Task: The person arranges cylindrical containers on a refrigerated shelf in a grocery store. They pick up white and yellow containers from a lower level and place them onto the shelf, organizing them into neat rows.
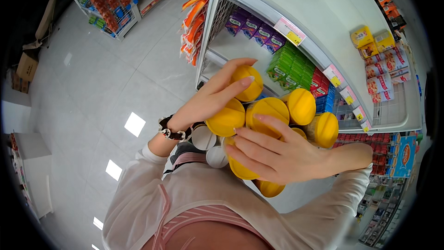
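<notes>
A cluster of canisters with yellow lids stands in front of my body; the middle canister point(267, 113) is among the largest. My left hand point(216, 92) has its thumb and fingers around the lid of the upper yellow-lidded canister point(248, 88). Just below its wrist is another yellow-lidded canister point(225, 119). My right hand point(281, 149) lies over the cluster with fingers spread, touching the lid of the lower canister point(239, 166); its thumb is not clearly visible. Two white-topped containers point(216, 156) sit close to my waist. What supports the cluster is hidden.
Beyond my hands is a white store shelf point(305, 10) with price tags. Purple cartons point(251, 27), green cartons point(289, 64) and red cartons point(319, 83) stand on its lower level. Orange bags point(196, 24) hang at its side. Grey tiled floor point(104, 76) extends to the left.
</notes>
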`<state>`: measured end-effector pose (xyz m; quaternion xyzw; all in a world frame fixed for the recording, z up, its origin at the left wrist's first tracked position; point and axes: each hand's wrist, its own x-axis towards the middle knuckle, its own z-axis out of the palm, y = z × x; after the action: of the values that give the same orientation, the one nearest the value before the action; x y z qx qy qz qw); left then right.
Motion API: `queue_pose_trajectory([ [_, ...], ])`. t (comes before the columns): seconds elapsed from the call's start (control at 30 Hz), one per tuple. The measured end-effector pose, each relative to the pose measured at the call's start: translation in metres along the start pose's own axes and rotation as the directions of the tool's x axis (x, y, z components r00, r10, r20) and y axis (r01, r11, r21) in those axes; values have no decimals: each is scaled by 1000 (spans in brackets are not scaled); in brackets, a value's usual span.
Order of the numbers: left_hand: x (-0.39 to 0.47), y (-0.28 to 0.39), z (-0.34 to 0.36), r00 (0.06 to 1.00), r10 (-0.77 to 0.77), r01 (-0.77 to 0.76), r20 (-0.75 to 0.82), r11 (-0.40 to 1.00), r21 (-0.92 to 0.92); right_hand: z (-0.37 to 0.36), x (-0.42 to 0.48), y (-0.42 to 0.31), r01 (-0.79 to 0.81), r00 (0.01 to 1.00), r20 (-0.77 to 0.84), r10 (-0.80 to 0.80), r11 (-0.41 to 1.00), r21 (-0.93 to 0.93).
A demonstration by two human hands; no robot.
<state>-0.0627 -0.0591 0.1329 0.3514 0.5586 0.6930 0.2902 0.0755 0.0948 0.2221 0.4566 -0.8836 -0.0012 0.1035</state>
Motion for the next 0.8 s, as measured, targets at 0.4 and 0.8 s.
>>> queue_pose_trajectory([
  [0.4, -1, -5, -4, 1000, 1, -1, -4, 999, 33, -12, 54, -13, 191, 982, -30, -189, 974, 124],
  [0.8, -2, -16, -8, 997, 71, -70, -5, 991, 111, 48, 87, -33, 407, 879, 264, -396, 913, 16],
])
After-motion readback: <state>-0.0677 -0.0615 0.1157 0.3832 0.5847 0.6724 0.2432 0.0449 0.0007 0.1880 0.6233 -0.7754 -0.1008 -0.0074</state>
